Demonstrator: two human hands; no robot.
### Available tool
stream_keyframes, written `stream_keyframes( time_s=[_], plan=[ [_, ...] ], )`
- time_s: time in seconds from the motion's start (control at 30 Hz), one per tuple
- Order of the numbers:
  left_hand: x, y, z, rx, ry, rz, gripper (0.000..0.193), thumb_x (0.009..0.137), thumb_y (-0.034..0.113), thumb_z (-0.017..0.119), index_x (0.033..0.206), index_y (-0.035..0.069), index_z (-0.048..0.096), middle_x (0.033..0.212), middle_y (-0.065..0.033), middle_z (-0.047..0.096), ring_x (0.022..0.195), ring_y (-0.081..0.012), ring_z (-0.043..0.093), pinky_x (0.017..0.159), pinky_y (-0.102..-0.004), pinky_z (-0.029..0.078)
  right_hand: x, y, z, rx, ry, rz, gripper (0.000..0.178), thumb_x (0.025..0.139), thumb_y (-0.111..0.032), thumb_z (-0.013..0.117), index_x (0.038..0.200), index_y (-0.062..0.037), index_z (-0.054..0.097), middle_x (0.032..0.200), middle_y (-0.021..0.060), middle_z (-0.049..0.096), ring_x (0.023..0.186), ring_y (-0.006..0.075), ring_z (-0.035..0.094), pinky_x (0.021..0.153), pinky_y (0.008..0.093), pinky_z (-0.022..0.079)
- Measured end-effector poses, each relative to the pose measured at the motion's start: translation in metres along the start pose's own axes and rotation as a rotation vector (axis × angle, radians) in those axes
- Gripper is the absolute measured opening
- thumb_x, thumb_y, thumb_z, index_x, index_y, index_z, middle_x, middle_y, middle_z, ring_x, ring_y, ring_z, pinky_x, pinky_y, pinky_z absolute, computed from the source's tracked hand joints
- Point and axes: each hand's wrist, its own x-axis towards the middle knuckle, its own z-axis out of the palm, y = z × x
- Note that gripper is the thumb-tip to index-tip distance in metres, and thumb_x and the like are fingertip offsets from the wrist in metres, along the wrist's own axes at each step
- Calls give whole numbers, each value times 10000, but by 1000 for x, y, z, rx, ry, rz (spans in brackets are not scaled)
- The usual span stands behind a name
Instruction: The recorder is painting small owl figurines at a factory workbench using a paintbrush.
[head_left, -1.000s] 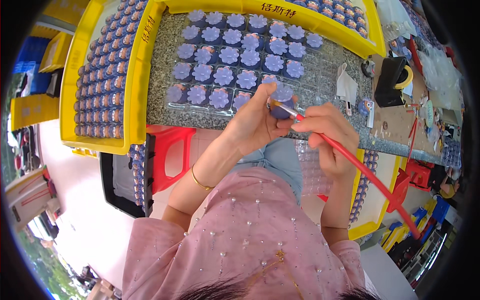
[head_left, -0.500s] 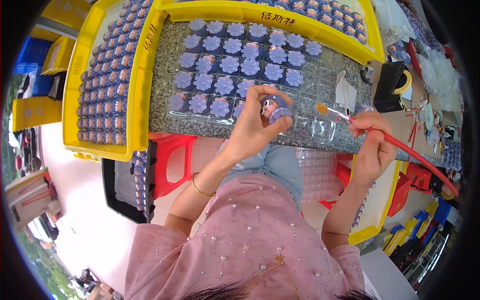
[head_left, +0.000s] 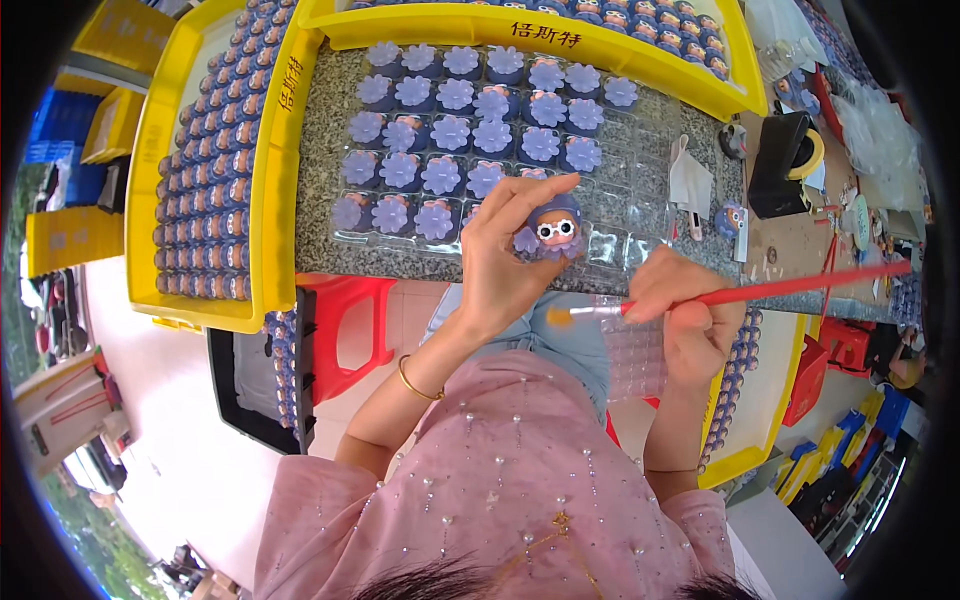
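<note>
My left hand (head_left: 505,250) is closed round a small blue doll head (head_left: 556,226) with white-rimmed eyes, its face turned up toward me. Between the fingers and thumb of my right hand (head_left: 688,310) is a red-handled paintbrush (head_left: 760,292); its tan bristles point left, just below the doll head and apart from it. Beyond my left hand, a clear plastic tray (head_left: 625,165) holds rows of blue pieces topped with lilac flower shapes (head_left: 456,95). Some cells on the tray's right side hold nothing.
Yellow bins filled with doll heads stand at the left (head_left: 278,190) and far side (head_left: 660,75). On the right of the speckled table lie a white cloth (head_left: 690,180), a black tape dispenser (head_left: 783,165) and a single doll head (head_left: 730,218). A red stool (head_left: 350,325) stands below.
The doll head has turned in my left hand so its face shows upward. My right hand has moved left and down with the brush, its bristles now nearer my body.
</note>
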Motion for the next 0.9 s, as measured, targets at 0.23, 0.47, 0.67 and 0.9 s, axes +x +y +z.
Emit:
stream_keyframes(
  time_s=[0.23, 0.47, 0.67, 0.9],
  plan=[
    [4, 10, 6, -229, 62, -134, 637, 610, -175, 723, 1168, 6, 475, 1206, -133, 556, 1058, -169, 563, 870, -279, 494, 14, 0, 10, -433, 215, -130, 263, 907, -260, 573, 823, -24, 655, 762, 101, 629, 659, 209, 553, 619, 290, 412],
    [2, 17, 5, -389, 66, -212, 593, 603, -166, 739, 1103, 7, 470, 1211, -145, 556, 1056, -174, 569, 884, -288, 494, 16, -9, 4, -855, 91, -155, 196, 859, -227, 601, 821, -43, 657, 760, 95, 628, 659, 251, 555, 617, 321, 403],
    [3, 15, 1, -328, 73, -219, 597, 597, -163, 739, 1105, 7, 476, 1210, -143, 555, 1064, -182, 569, 904, -299, 486, 17, -14, 0, -862, 48, -82, 164, 840, -199, 607, 835, -46, 665, 781, 92, 644, 684, 245, 568, 645, 326, 397],
    [2, 13, 4, -220, 52, -147, 582, 603, -157, 739, 1100, 7, 485, 1198, -140, 558, 1064, -186, 571, 921, -302, 472, 24, 1, 9, -543, 142, -118, 232, 901, -228, 563, 822, -29, 652, 752, 85, 631, 679, 229, 556, 666, 321, 409]
  ],
)
